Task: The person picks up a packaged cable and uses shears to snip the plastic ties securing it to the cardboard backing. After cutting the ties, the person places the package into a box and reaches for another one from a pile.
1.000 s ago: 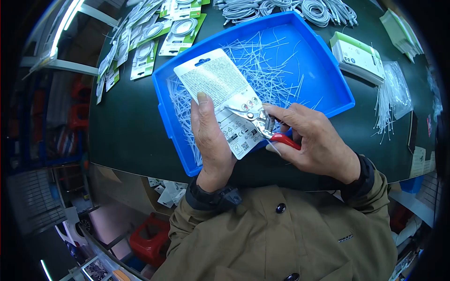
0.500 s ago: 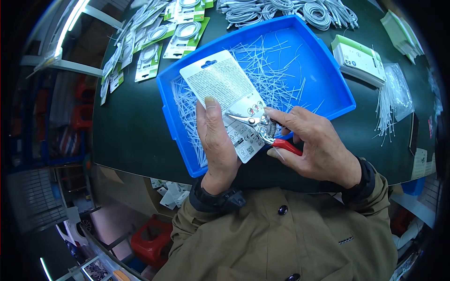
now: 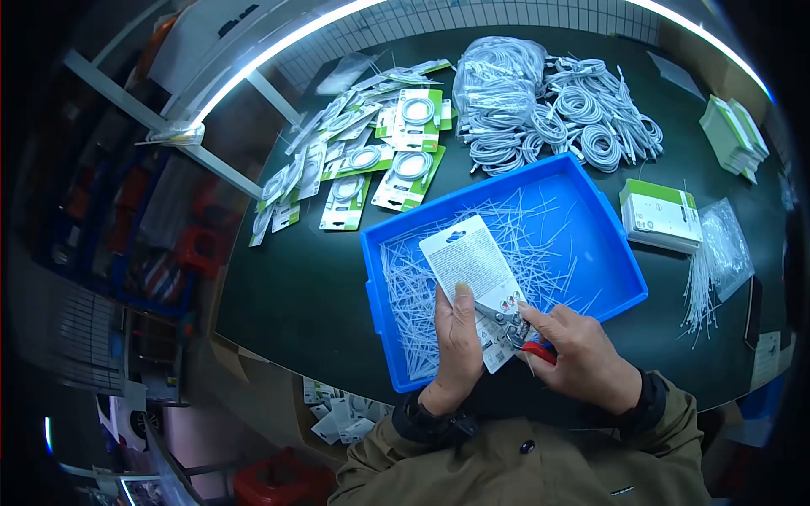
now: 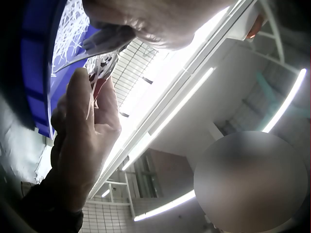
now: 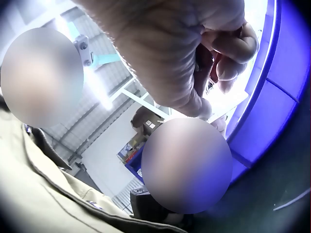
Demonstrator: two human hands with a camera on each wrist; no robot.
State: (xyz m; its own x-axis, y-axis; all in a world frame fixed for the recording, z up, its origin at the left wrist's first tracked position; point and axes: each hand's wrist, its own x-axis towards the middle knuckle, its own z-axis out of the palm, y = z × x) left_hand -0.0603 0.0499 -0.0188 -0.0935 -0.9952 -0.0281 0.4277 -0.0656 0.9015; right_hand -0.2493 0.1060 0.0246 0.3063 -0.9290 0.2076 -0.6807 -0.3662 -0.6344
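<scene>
In the head view the left hand [image 3: 458, 347] grips a white printed card [image 3: 472, 261] by its left side, thumb on the printed face. The right hand [image 3: 586, 358] holds red-handled cutters [image 3: 538, 351], their metal jaws lying over the card's lower part. A blue tray [image 3: 634, 277] sits beneath, with many thin white strips [image 3: 413, 316] scattered inside. In the left wrist view the right hand [image 4: 85, 131] is curled round the cutters, a white strip by its thumb. In the right wrist view the right hand [image 5: 170, 48] hides most of the tool.
Carded cables [image 3: 411, 166] lie at the table's back left, coiled grey cables [image 3: 582, 105] and a bagged bundle [image 3: 498, 76] behind the tray. Right of it stand a stack of cards [image 3: 661, 215], white ties [image 3: 700, 291] and a clear bag [image 3: 727, 249]. A box of cards [image 3: 342, 417] is below the table edge.
The head view has tilted up, showing more of the table's back; tray and hands sit lower and further right in it. Both hands keep their holds on the card and cutters.
</scene>
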